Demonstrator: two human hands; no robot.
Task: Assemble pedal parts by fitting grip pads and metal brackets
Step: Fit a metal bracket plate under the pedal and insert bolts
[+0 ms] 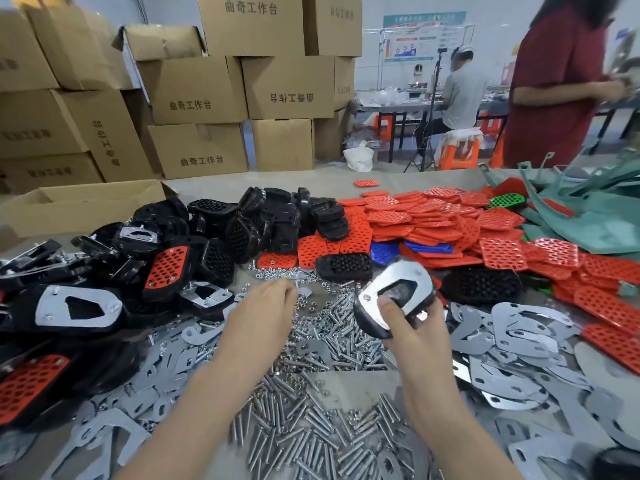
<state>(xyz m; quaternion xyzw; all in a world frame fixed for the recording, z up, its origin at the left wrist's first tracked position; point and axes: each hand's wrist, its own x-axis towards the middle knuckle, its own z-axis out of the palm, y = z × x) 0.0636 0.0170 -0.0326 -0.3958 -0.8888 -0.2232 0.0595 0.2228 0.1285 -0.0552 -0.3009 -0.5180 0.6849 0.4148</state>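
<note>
Black plastic pedal with silver metal bracket [408, 276] sits gripped in the right hand [412, 329]; the left hand [270, 301] curls over small steel nuts [294, 273] beside it, grasp unclear. Likely fastening: next, thread a nut.

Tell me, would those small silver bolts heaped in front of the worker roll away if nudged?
A loose one probably would: the bolts have round, smooth shanks. In the heap they lie crisscrossed, so most would likely just shift against each other. They look like solid metal, so they are probably stiff and heavy for their size.
</note>
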